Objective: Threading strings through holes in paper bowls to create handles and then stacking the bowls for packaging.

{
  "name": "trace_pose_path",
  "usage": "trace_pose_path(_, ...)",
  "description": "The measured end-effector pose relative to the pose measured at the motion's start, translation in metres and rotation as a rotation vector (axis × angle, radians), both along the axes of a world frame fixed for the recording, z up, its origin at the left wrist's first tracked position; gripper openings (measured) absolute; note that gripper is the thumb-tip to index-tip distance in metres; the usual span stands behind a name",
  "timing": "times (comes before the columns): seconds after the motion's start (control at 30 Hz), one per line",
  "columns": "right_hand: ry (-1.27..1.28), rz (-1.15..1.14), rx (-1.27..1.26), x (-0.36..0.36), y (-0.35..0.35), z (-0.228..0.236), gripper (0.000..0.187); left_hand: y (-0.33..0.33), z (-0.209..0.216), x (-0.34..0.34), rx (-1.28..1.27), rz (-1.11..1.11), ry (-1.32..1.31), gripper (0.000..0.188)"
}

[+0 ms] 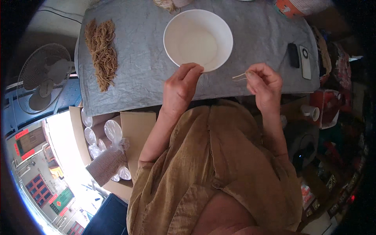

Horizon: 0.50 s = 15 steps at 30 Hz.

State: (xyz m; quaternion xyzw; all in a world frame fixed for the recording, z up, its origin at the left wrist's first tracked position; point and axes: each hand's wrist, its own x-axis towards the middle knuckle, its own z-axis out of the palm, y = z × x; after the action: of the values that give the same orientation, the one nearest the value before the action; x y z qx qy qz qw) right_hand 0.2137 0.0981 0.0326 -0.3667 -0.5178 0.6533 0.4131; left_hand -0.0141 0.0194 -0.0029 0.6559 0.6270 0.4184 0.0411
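A white round bowl (222, 33) stands on the cloth-covered table in front of me. My left hand (180, 87) is closed, its thumb and fingertips pinched together at the bowl's near rim. Whether they grip the rim or something thin is hidden. To the right of the bowl, my right hand (266, 84) pinches a short piece of pale string (239, 76). The string is bent double, and its loose part points left toward the bowl. On the left of the table lies a bundle of brown twisted strands (102, 55).
A grey cloth (137, 74) covers the table. A dark phone-like object (293, 55) and a white device (305, 62) lie at its right end. Below left, an open carton (137, 131) holds stacked wrapped cups (107, 166). A fan (46, 78) stands at far left.
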Motion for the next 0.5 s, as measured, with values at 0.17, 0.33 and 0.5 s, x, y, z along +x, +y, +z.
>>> trace_pose_path(0.17, -0.187, 0.07, 0.074, -0.005, -0.001, 0.017, 0.004, -0.023, 0.001, 0.014, -0.065, -0.069, 0.097, 0.022)
trace_pose_path(0.33, -0.323, 0.176, 0.221, -0.017, 0.001, 0.01, 0.006, -0.033, -0.009, 0.016, -0.083, -0.103, 0.109, 0.036)
trace_pose_path(0.5, -0.444, 0.297, 0.274, -0.024, 0.002, -0.001, 0.006, -0.036, -0.004, 0.017, -0.12, -0.128, 0.1, 0.034)
